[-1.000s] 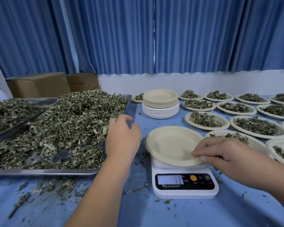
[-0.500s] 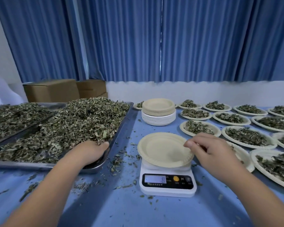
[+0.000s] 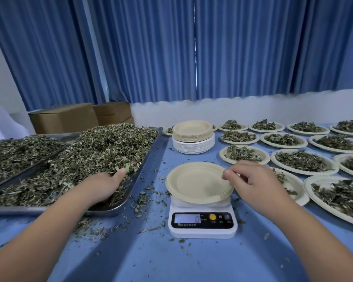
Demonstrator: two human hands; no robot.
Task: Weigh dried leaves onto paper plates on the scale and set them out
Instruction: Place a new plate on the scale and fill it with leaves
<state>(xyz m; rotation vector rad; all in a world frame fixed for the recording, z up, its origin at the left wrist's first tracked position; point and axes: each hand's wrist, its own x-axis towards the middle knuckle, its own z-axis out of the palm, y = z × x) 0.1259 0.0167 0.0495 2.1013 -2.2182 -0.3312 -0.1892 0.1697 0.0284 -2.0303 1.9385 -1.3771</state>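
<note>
Leaves [image 3: 98, 147], heaped dry in the steel tray [image 3: 149, 155], are looking light, brittle, loose; I am favouring a cupped scoop from underneath. Scale [image 3: 202, 231] under the empty paper plate [image 3: 194, 184] is now reading 0, not 13. Right hand [image 3: 255, 184] is pinching the plate's rim; left hand [image 3: 102, 185], earlier above the heap, is burrowing in, grip hidden.

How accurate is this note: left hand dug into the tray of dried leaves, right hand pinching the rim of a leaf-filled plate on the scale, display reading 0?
One slip: in the head view the plate on the scale is empty, not leaf-filled. The rest stands: left hand in the dried leaves of the tray, right hand pinching the plate's rim, display at 0.
</note>
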